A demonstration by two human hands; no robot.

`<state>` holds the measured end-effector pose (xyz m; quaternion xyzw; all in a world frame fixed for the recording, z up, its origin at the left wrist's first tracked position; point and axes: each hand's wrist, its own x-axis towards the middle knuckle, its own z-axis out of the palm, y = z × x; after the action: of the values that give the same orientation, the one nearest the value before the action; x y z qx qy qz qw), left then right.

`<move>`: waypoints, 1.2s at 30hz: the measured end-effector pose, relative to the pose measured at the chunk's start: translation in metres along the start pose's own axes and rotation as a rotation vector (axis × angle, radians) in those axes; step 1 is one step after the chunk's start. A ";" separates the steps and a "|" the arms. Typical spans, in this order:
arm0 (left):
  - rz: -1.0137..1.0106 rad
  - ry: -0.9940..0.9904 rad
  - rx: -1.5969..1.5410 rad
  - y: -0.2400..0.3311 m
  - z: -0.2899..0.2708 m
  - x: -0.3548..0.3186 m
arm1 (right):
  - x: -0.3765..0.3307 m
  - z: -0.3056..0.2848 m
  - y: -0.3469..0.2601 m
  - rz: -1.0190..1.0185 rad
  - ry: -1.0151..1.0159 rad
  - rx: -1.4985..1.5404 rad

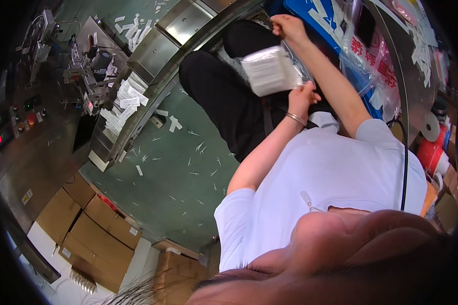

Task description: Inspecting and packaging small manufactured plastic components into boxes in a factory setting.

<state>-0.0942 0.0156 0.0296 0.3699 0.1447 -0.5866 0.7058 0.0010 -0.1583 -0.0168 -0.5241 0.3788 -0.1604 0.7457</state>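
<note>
My left hand point(303, 96), with a metal bangle on its wrist, grips the lower end of a clear plastic bag point(269, 71) packed with small white pieces. The bag is blurred and hangs over my lap in black trousers point(224, 96). My right hand point(287, 25) is raised higher, with its fingers pinched shut on what looks like the bag's thin upper edge. Both arms reach out from a white short-sleeved shirt point(331, 178).
A steel conveyor machine point(152, 56) carrying white packets runs along the left, with a control panel point(15, 122) beside it. Small white plastic picks litter the green floor point(183, 168). Cardboard boxes point(91, 223) stand at lower left. A blue crate point(315, 15) and clear bags point(376, 66) lie at upper right.
</note>
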 end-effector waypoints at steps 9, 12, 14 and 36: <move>0.014 0.077 0.076 0.003 -0.012 0.016 | -0.104 -0.028 0.008 -0.099 -0.073 -0.273; -0.146 0.084 0.080 0.028 -0.002 -0.004 | -0.107 -0.032 0.011 0.079 -0.198 -0.432; -0.101 0.184 0.283 0.047 -0.011 -0.032 | -0.107 -0.038 0.014 0.002 -0.186 -0.339; 0.903 0.271 0.269 0.096 -0.048 0.008 | -0.110 0.041 0.005 -0.537 -0.441 -0.435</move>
<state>0.0087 0.0468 0.0254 0.5566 -0.0164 -0.1819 0.8105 -0.0423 -0.0592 0.0288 -0.7715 0.0846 -0.1493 0.6126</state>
